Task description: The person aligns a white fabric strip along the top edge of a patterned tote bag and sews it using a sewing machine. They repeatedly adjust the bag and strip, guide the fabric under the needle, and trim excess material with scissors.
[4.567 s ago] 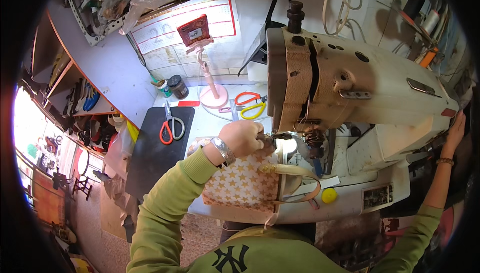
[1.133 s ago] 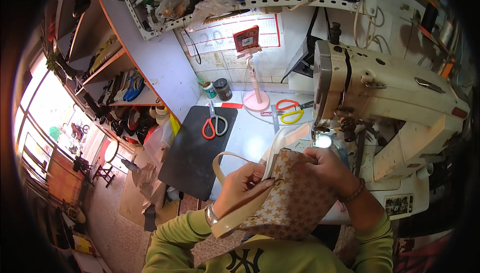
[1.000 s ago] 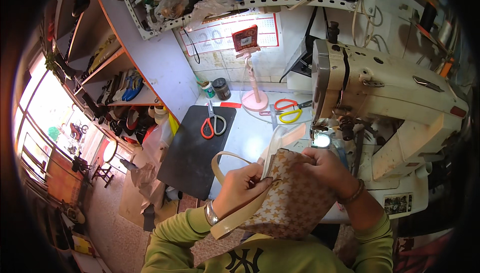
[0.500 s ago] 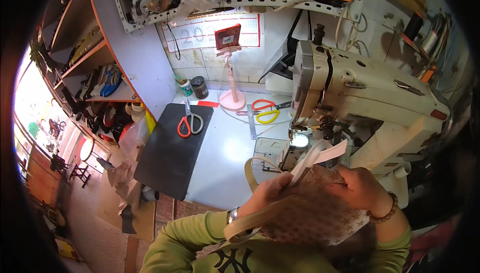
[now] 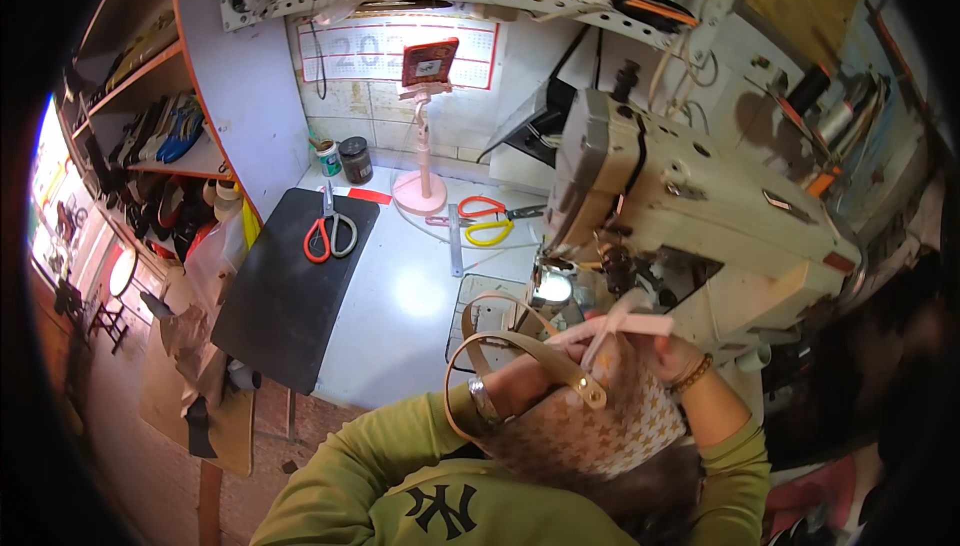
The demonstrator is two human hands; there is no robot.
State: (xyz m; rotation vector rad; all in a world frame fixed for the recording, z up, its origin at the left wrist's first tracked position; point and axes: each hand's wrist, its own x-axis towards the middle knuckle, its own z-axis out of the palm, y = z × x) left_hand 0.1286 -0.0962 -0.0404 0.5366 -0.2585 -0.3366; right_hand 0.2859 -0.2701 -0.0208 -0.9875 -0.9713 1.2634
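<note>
A handbag with a pale star print hangs in front of my chest, tilted, partly blurred. Its beige strap handle loops around my left wrist and is fixed to the bag by a round stud. My left hand grips the bag's upper edge from the left, its fingers largely hidden by the handle and bag. At the right edge, my right hand is closed on the bag, thumb near the rim. A whitish strip sticks out along the top between the hands. Just beyond stands a sewing machine, its lamp lit.
Orange-and-grey-handled scissors lie on a black mat. Scissors with orange and yellow handles and a ruler lie mid-table. Behind them are a pink stand and two jars. A shoe shelf stands left.
The bag has turned so its starred front and studded handle show more. The right hand has shifted lower along its edge. The head view has swung, moving the scene left and up.
</note>
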